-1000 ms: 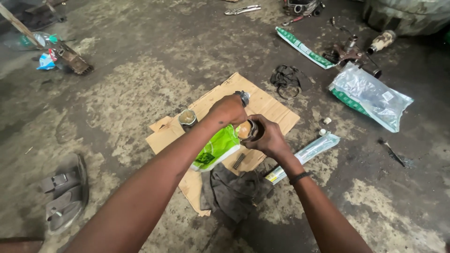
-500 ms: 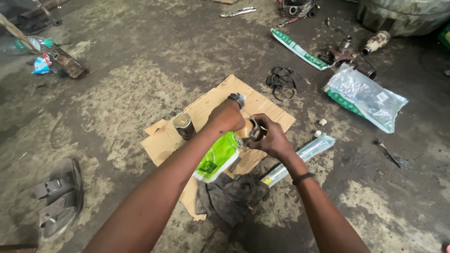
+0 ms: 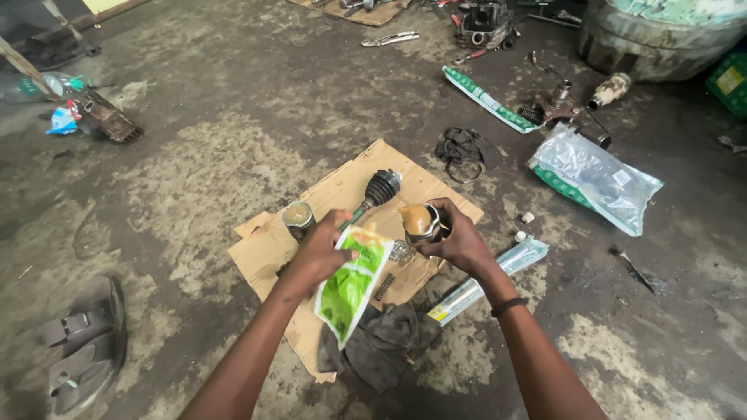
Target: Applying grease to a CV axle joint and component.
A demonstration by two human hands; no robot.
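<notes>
Grease pouch [image 3: 350,286] beside greasy joint [image 3: 420,223]

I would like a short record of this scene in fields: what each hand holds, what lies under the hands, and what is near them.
left hand: holds a green and white plastic sachet, torn open at the top
right hand: grips a round metal joint cup filled with tan grease
surface: flattened brown cardboard sheet on a stained concrete floor
on the cardboard: black ribbed rubber boot on a shaft; small grease-filled metal cup
near the person: dark crumpled rag; clear plastic bag
</notes>
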